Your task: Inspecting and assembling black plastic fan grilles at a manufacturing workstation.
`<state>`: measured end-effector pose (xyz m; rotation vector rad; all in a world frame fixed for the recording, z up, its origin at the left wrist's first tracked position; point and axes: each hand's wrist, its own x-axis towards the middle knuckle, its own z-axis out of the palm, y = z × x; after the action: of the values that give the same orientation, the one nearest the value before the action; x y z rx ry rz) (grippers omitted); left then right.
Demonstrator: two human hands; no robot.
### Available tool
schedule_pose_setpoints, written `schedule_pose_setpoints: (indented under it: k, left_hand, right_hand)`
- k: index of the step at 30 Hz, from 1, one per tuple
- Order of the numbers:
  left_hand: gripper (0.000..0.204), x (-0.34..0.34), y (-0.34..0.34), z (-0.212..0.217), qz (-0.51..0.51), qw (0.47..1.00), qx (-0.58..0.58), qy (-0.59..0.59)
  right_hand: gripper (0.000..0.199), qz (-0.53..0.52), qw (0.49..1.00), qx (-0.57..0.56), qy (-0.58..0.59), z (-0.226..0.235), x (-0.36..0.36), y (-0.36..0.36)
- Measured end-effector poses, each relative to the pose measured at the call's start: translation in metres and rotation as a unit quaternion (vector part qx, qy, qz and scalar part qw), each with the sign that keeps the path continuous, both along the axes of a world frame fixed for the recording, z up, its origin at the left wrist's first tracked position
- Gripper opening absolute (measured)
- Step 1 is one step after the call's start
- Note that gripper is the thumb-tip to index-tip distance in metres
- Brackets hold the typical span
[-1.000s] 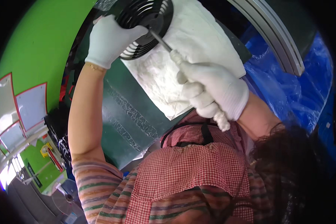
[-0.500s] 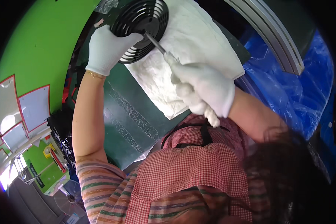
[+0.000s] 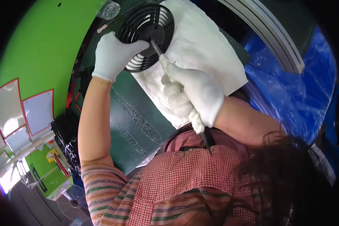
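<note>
My left hand [image 3: 114, 56], in a white glove, is closed on the near left rim of a round black plastic grille [image 3: 157, 31] with curved slots, its thumb reaching toward the hub. The grille is held tilted above a white cloth [image 3: 205, 41]. In my right fist [image 3: 196, 90], also gloved in white, is a thin tool with a metal shaft [image 3: 156, 48]. The shaft's far end is at the hub, beside my left thumb; whether it touches is hard to tell. My fingers hide most of the tool's handle, and white wrapping shows at both ends of the fist.
The cloth lies on a dark green table [image 3: 133, 116] with strips of clear tape. Blue plastic sheeting [image 3: 290, 98] and a curved-looking metal rail [image 3: 273, 35] are at the right. A crumpled clear bag [image 3: 109, 10] sits at the far left. A green wall [image 3: 37, 45] rises on the left.
The grille and my left hand have shifted slightly right and nearer in the picture. My right fist has moved left and nearer, with the tool standing steeper. The whole view has shifted a little too.
</note>
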<state>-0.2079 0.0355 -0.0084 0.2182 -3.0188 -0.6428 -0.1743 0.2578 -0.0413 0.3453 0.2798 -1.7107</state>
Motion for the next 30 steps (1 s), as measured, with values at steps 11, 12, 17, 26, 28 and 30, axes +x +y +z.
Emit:
schedule_pose_setpoints:
  k: [11,12,17,26,28,30]
  left_hand:
    - [0.041,-0.012,-0.016,0.003,-0.036,0.999,-0.021,-0.032]
    - [0.041,-0.013,-0.017,0.001,-0.039,0.998,-0.040,-0.017]
    - [0.043,-0.020,-0.021,-0.001,-0.025,0.998,0.056,0.010]
    - [0.039,-0.015,-0.013,0.007,-0.013,0.989,0.140,-0.033]
    - [0.042,-0.017,-0.018,0.002,0.000,0.986,0.162,-0.029]
    - [0.040,-0.018,-0.023,-0.004,-0.036,0.998,-0.031,0.029]
  right_hand:
    - [0.020,0.162,0.224,0.448,0.850,-0.010,-0.043,0.014]
    - [0.020,0.160,0.222,0.449,0.851,-0.008,-0.044,0.017]
    - [0.020,0.176,0.230,0.467,0.836,-0.017,-0.041,0.037]
    - [0.026,-0.016,0.512,0.406,0.757,-0.064,-0.028,-0.005]
    - [0.032,-0.053,0.539,0.386,0.747,-0.072,-0.020,-0.004]
    - [0.035,-0.024,0.768,0.302,0.564,-0.057,-0.008,0.009]
